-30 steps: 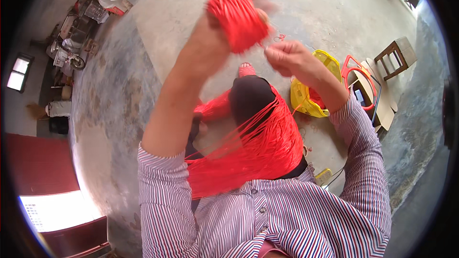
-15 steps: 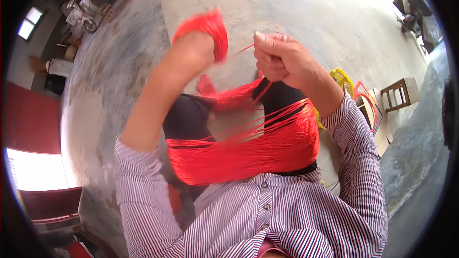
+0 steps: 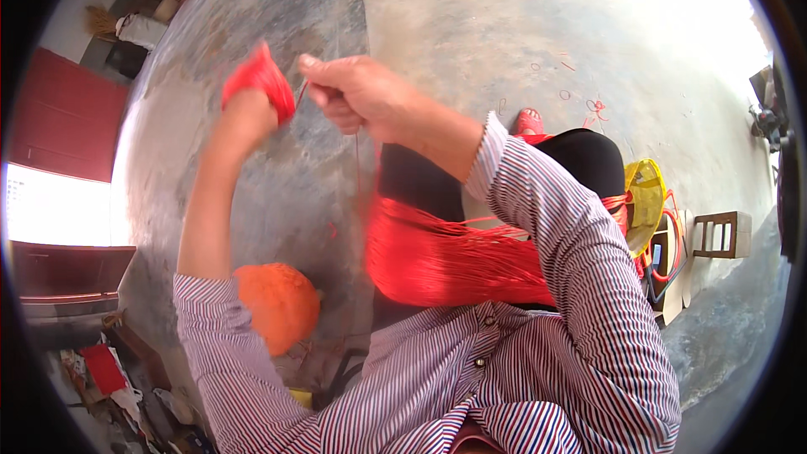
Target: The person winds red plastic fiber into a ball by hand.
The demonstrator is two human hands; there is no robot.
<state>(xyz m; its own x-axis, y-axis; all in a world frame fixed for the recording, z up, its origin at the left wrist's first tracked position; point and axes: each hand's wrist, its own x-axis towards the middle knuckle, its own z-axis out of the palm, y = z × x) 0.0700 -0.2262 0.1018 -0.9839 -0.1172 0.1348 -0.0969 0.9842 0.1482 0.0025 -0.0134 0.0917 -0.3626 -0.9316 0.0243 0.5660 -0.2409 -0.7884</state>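
A bundle of red cord [image 3: 259, 77] covers the end of my left hand [image 3: 252, 115], which is raised and blurred by motion. Its fingers are hidden behind the cord. Close to its right, my right hand [image 3: 355, 99] is closed, thumb and forefinger pinching a single red strand. From there a thin strand hangs down toward my lap. A large loose skein of red cord [image 3: 445, 261] stretches across my black-trousered legs, partly covered by my right forearm.
An orange rounded object [image 3: 279, 304] sits on the floor beside my left arm. Right of my legs are a yellow basket [image 3: 644, 206] and a small wooden stool [image 3: 725, 234]. Red cord scraps [image 3: 597, 109] lie on the concrete floor [image 3: 471, 25]. Clutter fills the lower left.
Both hands have moved left, my left one also a little lower. The head view has shifted, bringing the orange object into sight. My right hand still pinches the strand.
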